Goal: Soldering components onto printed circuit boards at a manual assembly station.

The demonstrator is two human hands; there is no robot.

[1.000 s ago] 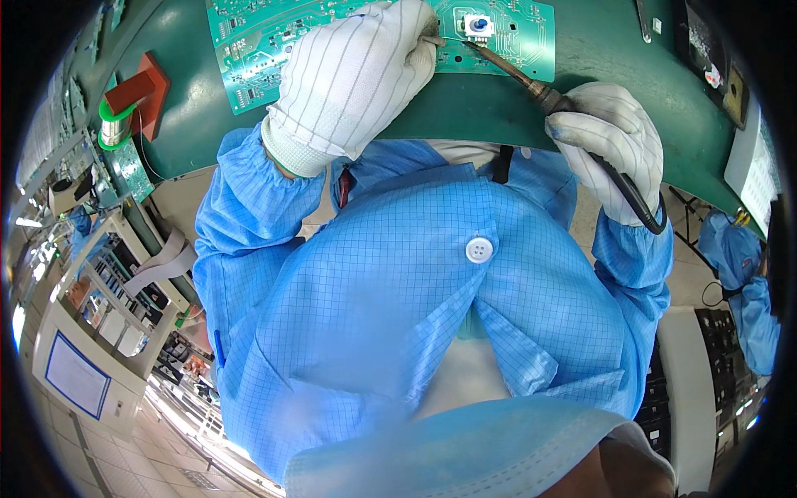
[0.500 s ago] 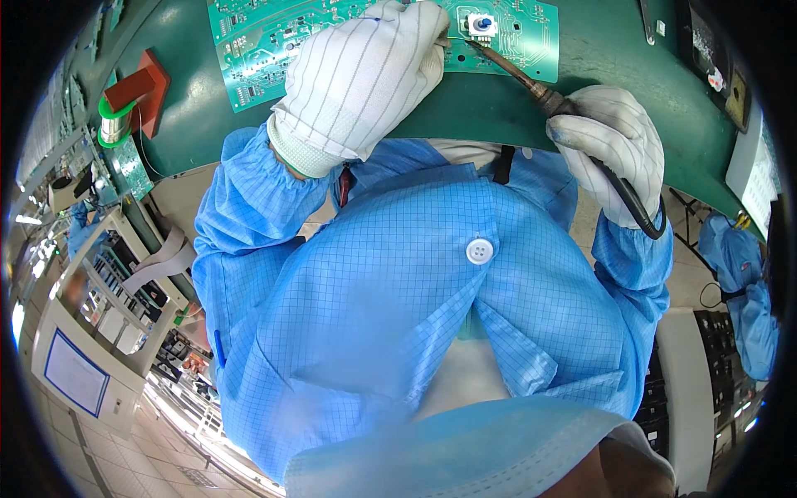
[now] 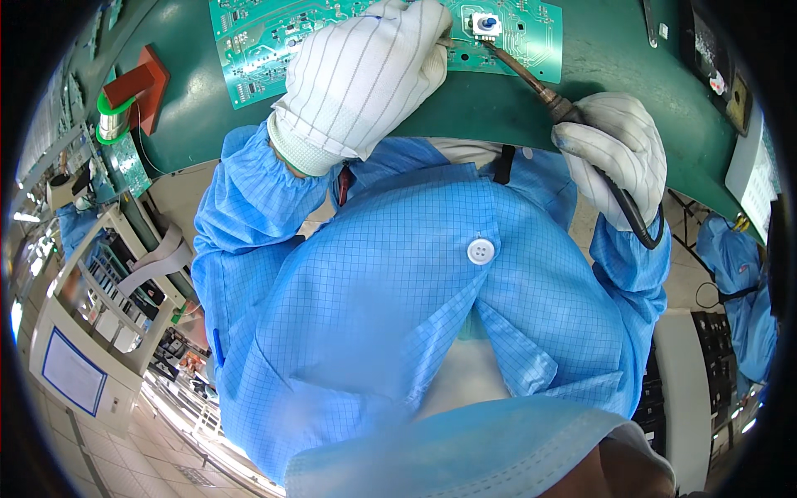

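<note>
A green circuit board [image 3: 540, 50] lies on the bench, with a white square component with a blue shaft [image 3: 486, 25] near its right part. My right hand [image 3: 614, 158], in a white striped glove, is closed round a soldering iron [image 3: 531, 80]. The iron slants up to the left, its tip at the pins on the component's near edge. My left hand [image 3: 365, 83], gloved alike, rests over the board's middle with the fingers pinched. A thin strand, apparently solder wire [image 3: 457, 41], juts from the fingertips toward the iron's tip. The glove hides part of the board.
A green-flanged solder spool [image 3: 114, 120] sits by a red-brown stand [image 3: 154, 87] at the left. The green bench mat [image 3: 191, 100] ends close to my body. A dark device [image 3: 722, 70] and a slim metal tool [image 3: 648, 21] are at the right.
The iron's tip has moved a little right along the component's near edge, and my right hand has shifted slightly down with it. My left hand stays almost in place.
</note>
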